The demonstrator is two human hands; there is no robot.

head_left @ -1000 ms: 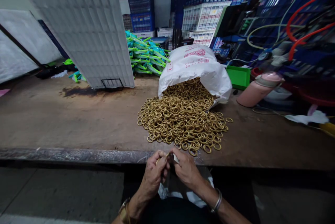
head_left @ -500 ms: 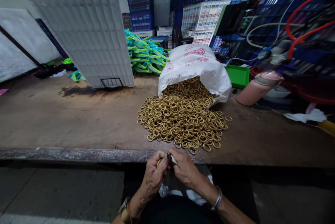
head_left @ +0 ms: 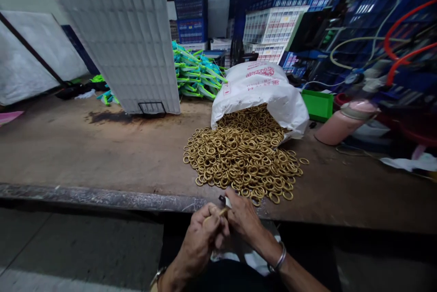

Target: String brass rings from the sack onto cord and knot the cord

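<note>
Just off the table's front edge, my left hand point(head_left: 200, 235) is closed, pinching a gold-coloured ring point(head_left: 223, 212) between thumb and fingers. My right hand point(head_left: 245, 220) meets it from the other side, closed around a small tool point(head_left: 227, 202) with a white body and a dark end that points up and left. Fingers cover most of the ring and the tool, so the tool's exact kind is unclear. Beyond both hands lies a heap of matching gold rings point(head_left: 239, 157), spilling from the mouth of a white sack point(head_left: 259, 87) with red print.
A tall grey-white ribbed panel point(head_left: 119, 46) stands on the brown table point(head_left: 85, 155) at left. Green and turquoise pieces point(head_left: 196, 73) are piled behind it. To the right are a green tray point(head_left: 317, 104) and a pink bottle point(head_left: 344, 123). Blue crates point(head_left: 191, 31) are stacked behind.
The whole view has shifted slightly, so the table's things appear further right. My right hand has tilted the tool's dark end upward, and more of the ring shows between my hands.
</note>
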